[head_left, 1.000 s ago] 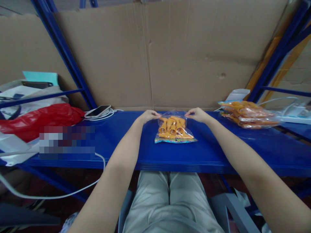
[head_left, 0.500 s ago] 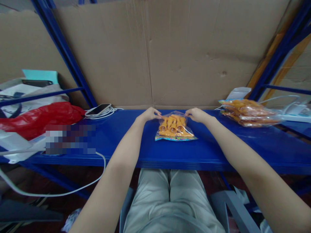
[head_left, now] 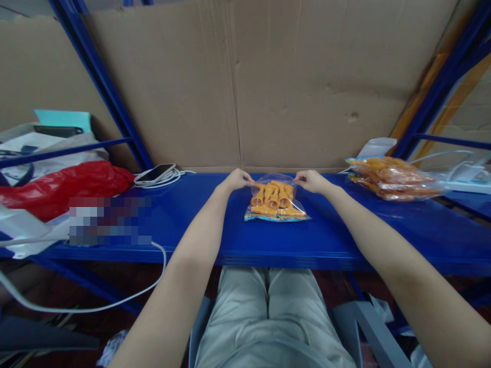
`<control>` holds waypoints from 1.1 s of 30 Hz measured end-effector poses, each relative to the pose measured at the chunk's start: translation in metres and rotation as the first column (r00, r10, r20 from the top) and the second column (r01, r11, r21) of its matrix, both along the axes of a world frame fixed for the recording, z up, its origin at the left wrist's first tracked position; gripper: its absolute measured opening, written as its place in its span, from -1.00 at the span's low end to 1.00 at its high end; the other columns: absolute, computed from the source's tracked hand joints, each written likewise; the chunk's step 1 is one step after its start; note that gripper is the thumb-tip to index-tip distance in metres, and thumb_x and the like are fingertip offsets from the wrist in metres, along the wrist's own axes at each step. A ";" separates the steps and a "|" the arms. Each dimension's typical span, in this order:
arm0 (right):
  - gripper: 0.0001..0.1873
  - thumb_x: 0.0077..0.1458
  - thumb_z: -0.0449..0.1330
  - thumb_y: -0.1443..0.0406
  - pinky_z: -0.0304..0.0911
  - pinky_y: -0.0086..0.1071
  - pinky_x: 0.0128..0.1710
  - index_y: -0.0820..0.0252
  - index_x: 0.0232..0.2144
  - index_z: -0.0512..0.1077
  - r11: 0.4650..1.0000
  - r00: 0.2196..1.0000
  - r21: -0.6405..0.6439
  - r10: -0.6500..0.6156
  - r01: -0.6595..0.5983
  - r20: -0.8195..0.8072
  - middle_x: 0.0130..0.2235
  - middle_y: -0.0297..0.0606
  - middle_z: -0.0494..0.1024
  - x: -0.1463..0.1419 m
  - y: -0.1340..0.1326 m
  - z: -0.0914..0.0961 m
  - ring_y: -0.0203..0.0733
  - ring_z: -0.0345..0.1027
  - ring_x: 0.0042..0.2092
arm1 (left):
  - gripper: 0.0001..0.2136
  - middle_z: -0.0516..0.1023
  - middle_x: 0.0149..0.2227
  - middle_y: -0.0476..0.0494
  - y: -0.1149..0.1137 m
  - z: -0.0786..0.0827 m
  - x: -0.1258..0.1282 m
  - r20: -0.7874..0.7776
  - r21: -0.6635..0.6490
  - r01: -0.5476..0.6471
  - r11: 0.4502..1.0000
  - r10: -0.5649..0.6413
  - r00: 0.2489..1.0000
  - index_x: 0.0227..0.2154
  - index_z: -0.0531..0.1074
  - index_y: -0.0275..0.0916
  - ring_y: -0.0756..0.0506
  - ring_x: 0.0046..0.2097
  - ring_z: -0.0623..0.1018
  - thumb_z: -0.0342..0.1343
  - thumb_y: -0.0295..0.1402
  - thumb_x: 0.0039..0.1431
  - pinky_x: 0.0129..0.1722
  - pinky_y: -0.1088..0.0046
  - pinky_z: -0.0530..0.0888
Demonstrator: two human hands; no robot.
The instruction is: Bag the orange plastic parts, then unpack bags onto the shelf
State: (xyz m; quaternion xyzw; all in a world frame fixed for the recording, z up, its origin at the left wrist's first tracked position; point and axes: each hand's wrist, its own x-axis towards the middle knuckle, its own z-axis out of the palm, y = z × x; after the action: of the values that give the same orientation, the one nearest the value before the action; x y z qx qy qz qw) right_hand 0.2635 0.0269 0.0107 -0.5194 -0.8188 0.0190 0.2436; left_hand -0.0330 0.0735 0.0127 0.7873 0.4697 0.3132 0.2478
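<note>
A clear plastic bag point(head_left: 276, 217) lies on the blue shelf in front of me, with a colourful strip along its near edge. Inside it are several orange, horn-shaped plastic pieces point(head_left: 271, 197) with round open ends towards me. My left hand point(head_left: 238, 180) pinches the bag's far left corner between thumb and fingers. At the far right corner, my right hand point(head_left: 309, 181) pinches the clear plastic in the same way. The fingertips partly cover both corners.
Filled bags of similar orange pieces point(head_left: 391, 176) are stacked at the right, beside a white power strip point(head_left: 470, 185). To the left lie a phone point(head_left: 156, 174) on a coiled white cable and a red plastic bag point(head_left: 72, 186). Cardboard point(head_left: 299, 87) walls the back; blue posts point(head_left: 103, 87) flank it.
The far edge of the bag has been drawn wider and lifted slightly between my hands. My right fingers have closed on its corner. The other things stay put.
</note>
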 end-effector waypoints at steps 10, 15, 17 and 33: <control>-0.83 -0.07 0.16 0.57 0.20 -0.51 -0.54 0.25 -0.47 0.37 0.917 0.855 -0.395 -0.153 -0.065 -0.495 -0.56 -0.34 0.52 -0.004 -0.010 0.006 -0.40 0.30 -0.61 | -0.92 0.66 -0.31 -0.23 -0.014 0.005 -0.009 0.287 -0.374 0.094 0.923 0.019 0.958 -0.54 0.58 -0.30 0.01 -0.48 0.47 0.31 -0.40 -0.14 -0.43 0.47 0.40; -0.85 0.06 0.06 0.48 0.16 -0.47 -0.53 0.29 -0.39 0.44 0.859 0.697 -0.496 -0.277 -0.130 -0.662 -0.52 -0.25 0.54 -0.007 -0.016 0.013 -0.37 0.26 -0.60 | -0.66 0.65 -0.34 -0.27 -0.010 0.006 -0.008 0.397 -0.542 0.086 0.836 0.164 0.903 -0.50 0.57 -0.30 -0.03 -0.48 0.50 0.07 -0.16 0.19 -0.45 0.46 0.40; -0.82 0.14 0.02 0.44 0.13 -0.46 -0.56 0.29 -0.38 0.43 0.820 0.634 -0.548 -0.339 -0.163 -0.695 -0.52 -0.22 0.53 -0.011 -0.019 0.016 -0.37 0.25 -0.61 | -0.65 0.64 -0.37 -0.25 -0.008 0.005 -0.005 0.381 -0.564 0.044 0.825 0.212 0.900 -0.50 0.54 -0.29 -0.01 -0.49 0.50 0.10 -0.11 0.20 -0.47 0.49 0.40; -0.85 0.03 0.26 0.44 0.07 -0.52 -0.57 0.20 -0.37 0.35 0.750 0.629 -0.639 -0.416 -0.170 -0.656 -0.59 -0.48 0.32 -0.014 -0.016 0.016 -0.48 0.03 -0.63 | -0.77 0.50 -0.52 0.01 -0.005 0.006 -0.006 0.367 -0.574 0.091 0.814 0.155 0.917 -0.35 0.46 -0.25 0.07 -0.52 0.46 0.37 -0.50 -0.08 -0.47 0.56 0.42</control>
State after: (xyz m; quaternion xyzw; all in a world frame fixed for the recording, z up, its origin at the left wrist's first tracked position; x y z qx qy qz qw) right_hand 0.2490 0.0113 0.0270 -0.5698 -0.5344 0.5011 0.3723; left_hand -0.0393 0.0687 0.0191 0.5857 0.4958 0.3123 0.5601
